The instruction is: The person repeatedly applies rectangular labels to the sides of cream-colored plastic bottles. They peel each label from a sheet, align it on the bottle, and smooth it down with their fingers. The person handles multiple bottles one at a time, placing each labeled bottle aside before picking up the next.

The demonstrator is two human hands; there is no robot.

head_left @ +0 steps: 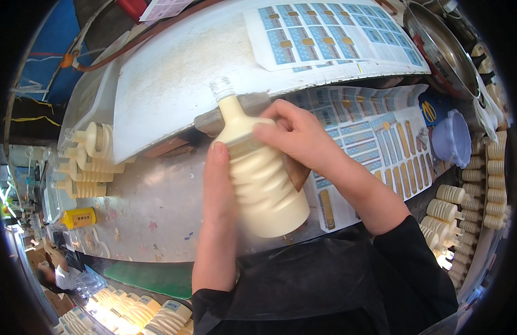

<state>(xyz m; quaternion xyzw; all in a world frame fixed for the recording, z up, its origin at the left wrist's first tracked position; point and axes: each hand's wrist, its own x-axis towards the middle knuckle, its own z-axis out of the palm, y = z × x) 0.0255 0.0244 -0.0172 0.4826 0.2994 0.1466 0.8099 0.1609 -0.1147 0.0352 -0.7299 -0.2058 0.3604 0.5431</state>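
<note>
A cream plastic bottle (264,190) with a wavy, ribbed body and a clear threaded neck (221,87) leans in front of me, neck pointing away and slightly left. My left hand (218,176) is closed along its left side, thumb on the shoulder. A narrow greyish-gold label strip (244,146) runs across the upper body. My right hand (292,131) has its fingers curled together at the right end of that strip, touching the bottle; what they pinch, if anything, is hidden. Behind the bottle a brown piece (296,173) shows partly.
Sheets of blue and gold labels (376,151) lie right of the bottle, more label sheets (314,39) on the raised white board (175,72). Similar bottles stand left (94,151), lower left and right. A purple bucket (453,138), metal basin (443,47) and yellow container (79,218) are around.
</note>
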